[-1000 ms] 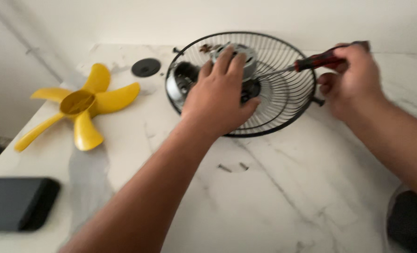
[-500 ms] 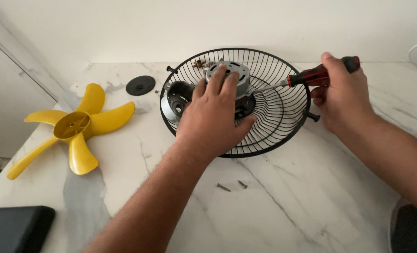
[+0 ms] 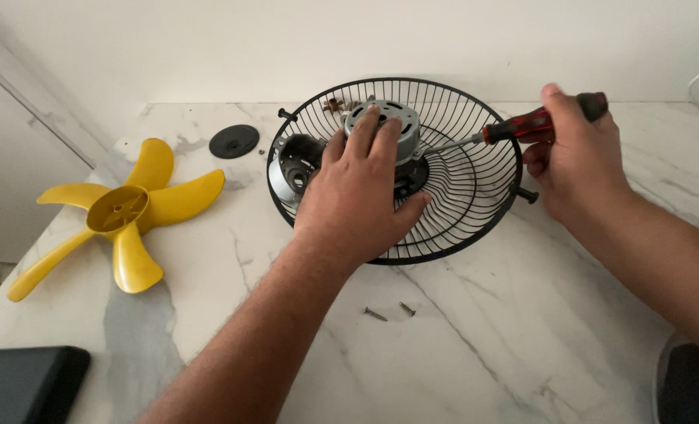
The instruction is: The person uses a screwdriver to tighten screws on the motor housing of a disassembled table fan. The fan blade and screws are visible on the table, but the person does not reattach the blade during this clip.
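Sitting in a black wire fan guard (image 3: pixel 475 212) on the marble table (image 3: pixel 522 338), the grey motor (image 3: pixel 392 122) has the left hand (image 3: pixel 357 196) spread flat over it. The right hand (image 3: pixel 577 161) clamps a red-handled screwdriver (image 3: pixel 522 127), tip at the motor. Two loose screws (image 3: pixel 388 312) lie nearby; a yellow blade (image 3: pixel 118 212) rests well apart.

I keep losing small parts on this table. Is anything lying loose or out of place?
Yes. Two screws lie loose on the bare marble table, just in front of the black fan guard. A yellow fan blade and a black round cap lie apart at left.
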